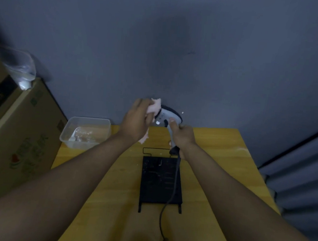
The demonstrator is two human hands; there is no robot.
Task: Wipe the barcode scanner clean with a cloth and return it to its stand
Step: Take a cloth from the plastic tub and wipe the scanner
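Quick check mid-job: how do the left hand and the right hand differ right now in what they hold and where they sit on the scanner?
The left hand holds the pale cloth; the right hand holds the scanner by its grip. The left hand sits higher, pressing the cloth against the scanner's head; the right hand is lower, just above the black stand. Both are shut and raised over the yellow table.

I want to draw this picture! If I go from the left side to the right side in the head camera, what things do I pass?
cardboard box → plastic tub → left hand holding the cloth → barcode scanner → right hand
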